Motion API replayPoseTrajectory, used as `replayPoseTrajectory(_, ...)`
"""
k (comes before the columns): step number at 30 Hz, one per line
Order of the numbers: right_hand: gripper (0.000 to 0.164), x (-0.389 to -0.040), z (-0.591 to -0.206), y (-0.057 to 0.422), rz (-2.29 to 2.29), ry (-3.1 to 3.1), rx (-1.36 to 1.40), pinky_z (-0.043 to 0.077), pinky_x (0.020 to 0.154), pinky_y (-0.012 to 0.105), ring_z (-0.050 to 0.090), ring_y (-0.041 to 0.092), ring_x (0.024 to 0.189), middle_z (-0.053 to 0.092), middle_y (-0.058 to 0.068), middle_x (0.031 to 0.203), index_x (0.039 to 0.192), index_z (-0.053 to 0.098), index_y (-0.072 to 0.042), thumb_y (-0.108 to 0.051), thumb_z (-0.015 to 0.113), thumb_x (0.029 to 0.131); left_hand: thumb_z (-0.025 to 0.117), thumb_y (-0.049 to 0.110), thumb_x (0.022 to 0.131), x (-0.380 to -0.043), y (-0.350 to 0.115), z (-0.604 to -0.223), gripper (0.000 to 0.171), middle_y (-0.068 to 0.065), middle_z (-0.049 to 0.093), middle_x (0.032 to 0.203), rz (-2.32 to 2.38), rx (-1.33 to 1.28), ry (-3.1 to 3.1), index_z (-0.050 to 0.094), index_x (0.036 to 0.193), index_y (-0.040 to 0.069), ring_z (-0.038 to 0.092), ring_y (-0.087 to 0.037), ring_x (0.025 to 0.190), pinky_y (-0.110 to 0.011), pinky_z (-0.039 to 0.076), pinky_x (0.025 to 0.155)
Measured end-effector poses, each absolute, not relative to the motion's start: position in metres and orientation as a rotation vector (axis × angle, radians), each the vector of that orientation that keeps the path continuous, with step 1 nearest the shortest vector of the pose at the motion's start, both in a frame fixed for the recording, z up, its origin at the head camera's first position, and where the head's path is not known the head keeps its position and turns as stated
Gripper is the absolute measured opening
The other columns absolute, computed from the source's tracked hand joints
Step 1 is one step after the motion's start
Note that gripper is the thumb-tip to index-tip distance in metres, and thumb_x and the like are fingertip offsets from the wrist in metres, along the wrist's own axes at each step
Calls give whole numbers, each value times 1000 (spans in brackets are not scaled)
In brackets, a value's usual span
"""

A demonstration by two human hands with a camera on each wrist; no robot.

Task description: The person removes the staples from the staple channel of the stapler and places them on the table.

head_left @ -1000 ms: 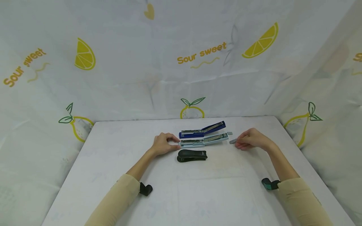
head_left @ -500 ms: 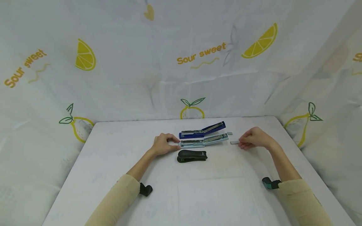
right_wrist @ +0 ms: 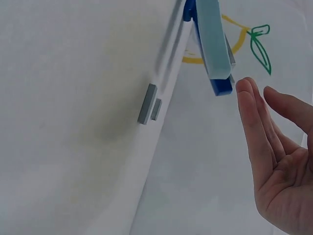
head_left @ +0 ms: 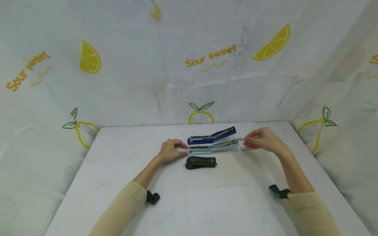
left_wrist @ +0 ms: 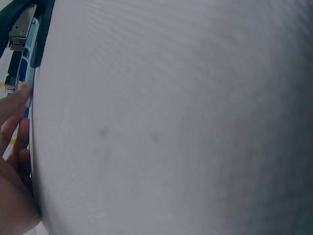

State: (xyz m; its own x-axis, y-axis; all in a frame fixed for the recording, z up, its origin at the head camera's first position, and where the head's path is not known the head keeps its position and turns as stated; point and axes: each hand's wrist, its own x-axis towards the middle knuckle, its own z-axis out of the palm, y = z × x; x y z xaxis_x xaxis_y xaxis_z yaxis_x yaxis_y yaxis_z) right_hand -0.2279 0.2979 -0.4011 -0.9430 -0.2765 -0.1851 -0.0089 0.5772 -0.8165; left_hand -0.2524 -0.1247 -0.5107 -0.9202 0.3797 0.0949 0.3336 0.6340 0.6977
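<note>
A light blue stapler [head_left: 201, 150] lies swung wide on the table, its top arm leaning to the right. My left hand [head_left: 171, 150] pinches its left end between thumb and fingers; the left wrist view shows the thumb [left_wrist: 22, 90] at that end. Just past the tip of the raised arm hovers my right hand [head_left: 262, 141], fingers extended and thumb apart, holding nothing in the right wrist view. Below that hand lies a longer grey staple strip [right_wrist: 147, 104], with a shorter staple strip [right_wrist: 156, 109] beside it.
Behind the light blue stapler is a dark blue stapler [head_left: 200, 141], also swung wide. A closed black stapler [head_left: 201, 162] lies in front of it. A white cloth with lemon prints [head_left: 136, 98] hangs behind the table [head_left: 212, 209].
My right hand has let go of the longer staple strip, which now rests on the table. That hand has risen and shifted left toward the raised stapler arm. My left hand stays in place.
</note>
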Motion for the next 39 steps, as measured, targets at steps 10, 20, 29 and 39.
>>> replayPoseTrajectory(10,30,-215,-393,274,-1336,2534,-350,66,78,32,83,22,87,82,25,105,118,72,13,-13,73,104,91,34,87,-252,-124,-510,27,2,83,109,1172,597,2785,84,110,22,70,-19,111,-56,38,111)
replayPoseTrajectory(20,23,-210,-391,250,-1322,2572,-431,67,81,34,83,34,94,82,26,107,118,73,11,-6,69,104,91,34,87,-249,-128,-511,27,2,82,106,1189,576,2781,84,110,22,71,-20,112,-60,38,114)
replayPoseTrajectory(29,21,-207,-393,231,-1313,2560,-514,66,84,41,83,26,92,82,27,109,117,73,11,-5,68,104,87,35,90,-244,-133,-505,41,4,79,114,1196,510,2682,78,128,22,64,-17,114,-55,35,113)
replayPoseTrajectory(39,16,-206,-394,207,-1321,2551,-582,67,84,42,82,15,90,83,22,106,112,76,4,-8,70,103,86,34,89,-229,-134,-500,38,5,79,113,1234,476,2603,77,125,22,59,-14,110,-38,37,102)
